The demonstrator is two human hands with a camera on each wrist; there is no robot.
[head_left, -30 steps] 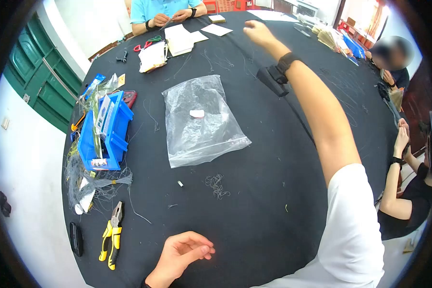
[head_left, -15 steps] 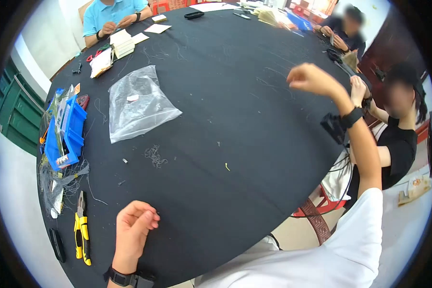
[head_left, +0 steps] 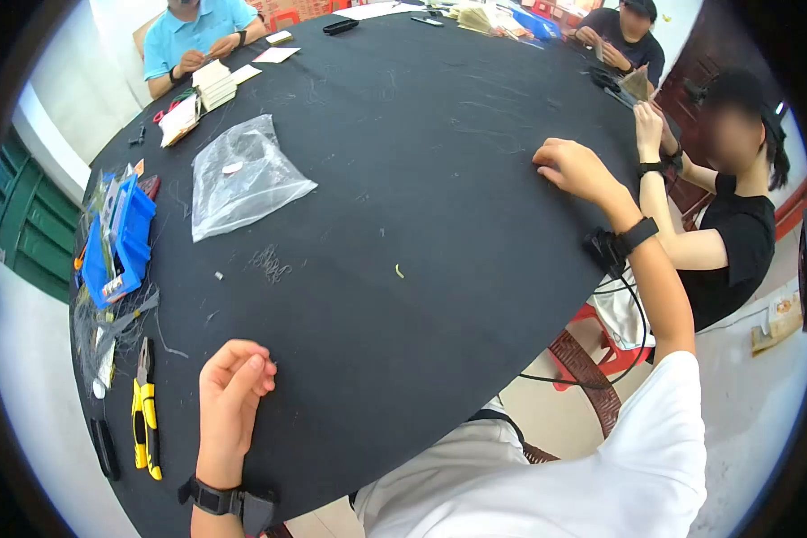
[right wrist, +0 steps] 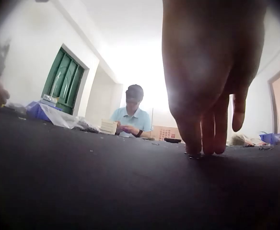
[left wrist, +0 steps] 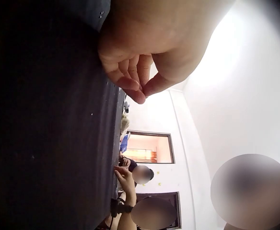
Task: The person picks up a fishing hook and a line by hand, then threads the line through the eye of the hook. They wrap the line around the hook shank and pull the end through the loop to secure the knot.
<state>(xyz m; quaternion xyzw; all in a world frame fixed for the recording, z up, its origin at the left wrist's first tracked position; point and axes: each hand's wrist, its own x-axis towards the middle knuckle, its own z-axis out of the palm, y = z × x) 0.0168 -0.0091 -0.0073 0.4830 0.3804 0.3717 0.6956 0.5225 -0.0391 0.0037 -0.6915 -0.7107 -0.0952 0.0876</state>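
My left hand (head_left: 233, 381) is over the near left of the black table (head_left: 359, 359), its fingers loosely curled and the thumb tip against the fingertips. No object shows between them in the left wrist view. Far to its right, my right hand (head_left: 578, 169) hangs with relaxed fingers (right wrist: 208, 129) pointing down, the tips at the cloth. Some thin dark thread (right wrist: 193, 155) lies right at those tips. Left of my left hand are yellow-and-black pliers (head_left: 143, 417) and a black case (head_left: 104, 448). Beyond it lie a tangle of thread (head_left: 269, 264) and a clear zip bag (head_left: 247, 188).
A blue bin (head_left: 130, 238) stands at the left edge with thread bundles beside it. Paper stacks (head_left: 211, 85) and another black case (head_left: 341, 28) lie at the far side. Other people sit around the table. A cable (head_left: 637, 309) hangs from my right wrist.
My right hand has come back from the far side of the table to the right edge and lowered to the cloth. A black case shows where it was. The head view has turned right.
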